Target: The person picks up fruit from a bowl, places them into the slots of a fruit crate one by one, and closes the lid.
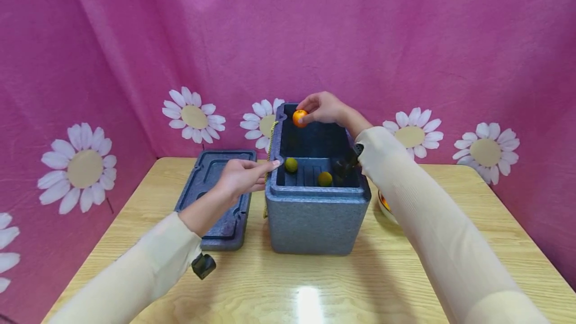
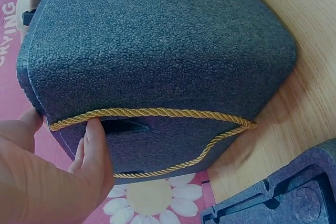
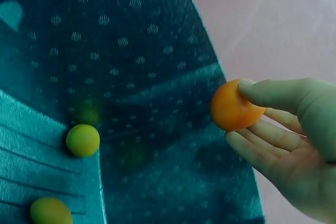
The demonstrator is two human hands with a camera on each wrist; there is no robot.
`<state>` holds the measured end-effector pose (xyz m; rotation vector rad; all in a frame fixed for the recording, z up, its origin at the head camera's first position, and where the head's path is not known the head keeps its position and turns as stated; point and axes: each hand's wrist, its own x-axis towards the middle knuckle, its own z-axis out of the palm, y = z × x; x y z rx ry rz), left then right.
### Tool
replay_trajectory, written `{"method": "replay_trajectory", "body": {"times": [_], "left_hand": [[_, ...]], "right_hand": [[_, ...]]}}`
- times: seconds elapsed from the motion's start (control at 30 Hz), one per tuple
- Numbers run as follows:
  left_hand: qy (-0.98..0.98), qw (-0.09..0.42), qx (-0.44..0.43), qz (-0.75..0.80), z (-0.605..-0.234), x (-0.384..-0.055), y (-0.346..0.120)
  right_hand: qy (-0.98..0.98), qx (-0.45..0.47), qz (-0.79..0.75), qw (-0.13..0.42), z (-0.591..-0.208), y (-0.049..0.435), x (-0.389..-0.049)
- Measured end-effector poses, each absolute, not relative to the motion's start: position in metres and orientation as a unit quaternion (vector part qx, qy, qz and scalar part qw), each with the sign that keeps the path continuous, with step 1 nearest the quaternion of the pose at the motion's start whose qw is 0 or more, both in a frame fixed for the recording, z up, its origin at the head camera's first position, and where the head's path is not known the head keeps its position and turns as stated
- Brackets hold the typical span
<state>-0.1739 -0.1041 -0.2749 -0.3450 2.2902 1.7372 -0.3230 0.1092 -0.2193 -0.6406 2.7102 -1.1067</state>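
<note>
In the head view my right hand (image 1: 325, 107) pinches an orange tangerine (image 1: 299, 118) between thumb and fingers, above the far end of a dark grey foam cooler box (image 1: 315, 224). The tangerine (image 3: 235, 106) shows closely in the right wrist view, near the box's rim. Two greenish-yellow citrus fruits (image 1: 291, 165) lie apart on the ribbed floor inside. My left hand (image 1: 243, 178) grips the box's left wall, its thumb on the rim and its fingers against the outside. Beside those fingers runs a twisted yellow rope (image 2: 173, 113), strung along the box's side.
The box's grey lid (image 1: 225, 234) lies on the wooden table (image 1: 279, 289) to the left. A pale bowl (image 1: 388, 214) with orange fruit stands to the right, partly hidden by my right sleeve. A pink cloth (image 1: 342, 34) with printed daisies hangs behind.
</note>
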Motion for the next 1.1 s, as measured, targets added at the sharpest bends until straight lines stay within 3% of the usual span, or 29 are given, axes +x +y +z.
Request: {"method": "replay_trajectory", "body": {"times": [0.47, 1.1], "left_hand": [[0.789, 0.118, -0.116, 0.591, -0.275, -0.173, -0.103], [0.784, 0.116, -0.116, 0.599, -0.278, -0.175, -0.105]], "right_hand": [[0.939, -0.170, -0.294, 0.044, -0.229, 0.121, -0.329], [0.918, -0.220, -0.326, 0.050, -0.168, 0.130, -0.291]]}}
